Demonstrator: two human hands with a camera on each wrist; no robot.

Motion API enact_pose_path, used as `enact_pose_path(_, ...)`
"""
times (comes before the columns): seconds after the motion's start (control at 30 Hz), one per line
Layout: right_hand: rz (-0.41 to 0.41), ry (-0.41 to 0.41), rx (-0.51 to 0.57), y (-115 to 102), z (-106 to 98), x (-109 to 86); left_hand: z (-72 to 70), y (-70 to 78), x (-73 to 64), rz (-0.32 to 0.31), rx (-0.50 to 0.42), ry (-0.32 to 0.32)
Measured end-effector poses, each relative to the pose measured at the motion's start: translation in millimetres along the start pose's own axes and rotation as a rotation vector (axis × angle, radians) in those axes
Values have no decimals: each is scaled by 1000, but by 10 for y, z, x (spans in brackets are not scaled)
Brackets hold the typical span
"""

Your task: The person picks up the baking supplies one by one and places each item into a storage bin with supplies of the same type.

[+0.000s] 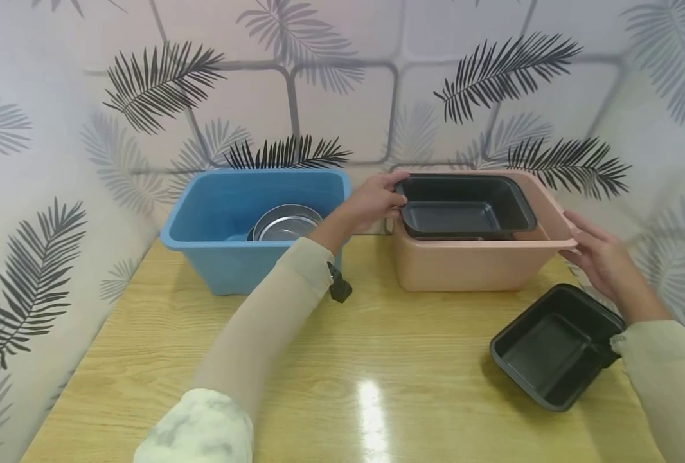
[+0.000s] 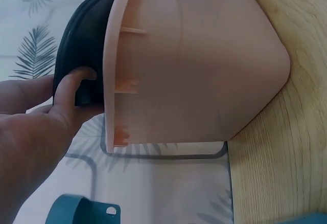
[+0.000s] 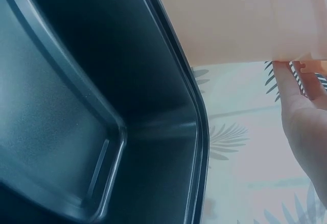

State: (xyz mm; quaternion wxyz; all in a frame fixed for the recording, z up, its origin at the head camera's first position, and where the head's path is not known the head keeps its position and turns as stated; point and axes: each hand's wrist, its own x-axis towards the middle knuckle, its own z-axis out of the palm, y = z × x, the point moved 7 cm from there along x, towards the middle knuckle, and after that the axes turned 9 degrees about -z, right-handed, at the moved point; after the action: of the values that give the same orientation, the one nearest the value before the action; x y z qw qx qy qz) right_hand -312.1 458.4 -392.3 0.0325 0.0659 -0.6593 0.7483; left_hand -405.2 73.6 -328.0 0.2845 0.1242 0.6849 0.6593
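A dark loaf pan (image 1: 455, 217) sits in the top of the pink bin (image 1: 464, 267), its rim close to the bin's rim. At the pan's left end, my left hand (image 1: 377, 199) pinches its edge, with the thumb on the near side. The left wrist view shows the same hand (image 2: 46, 114) holding the dark pan (image 2: 87, 45) just above the bin's rim. My right hand (image 1: 599, 257) touches the bin's right rim from outside. In the right wrist view its fingers (image 3: 287, 83) look fairly straight, the tips partly hidden at the bin.
A blue bin (image 1: 232, 267) stands to the left, with round metal pans (image 1: 287, 225) inside. On the wooden table (image 1: 319, 360), a square dark pan (image 1: 551, 354) lies at the right under my right wrist. A patterned wall (image 1: 348, 96) rises behind the bins.
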Motion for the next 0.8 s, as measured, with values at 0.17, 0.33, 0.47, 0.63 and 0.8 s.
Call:
enact_pose_path(0.17,28,26,-42,12,-7,5,90,-29,164,-28,38,-11)
enact_pose_path(0.33,17,24,-38,-6,19,14,200,-18,278,-33,79,-12)
enact_pose_path(0.47,-2,20,-25,-9,28,5,304,-18,362,-47,146,3)
enact_pose_path(0.63,-19,19,-4,-9,19,-15,431,-26,423,-57,172,9)
enact_pose_path(0.8,-22,24,18,-4,11,-7,490,-34,458,-66,160,5)
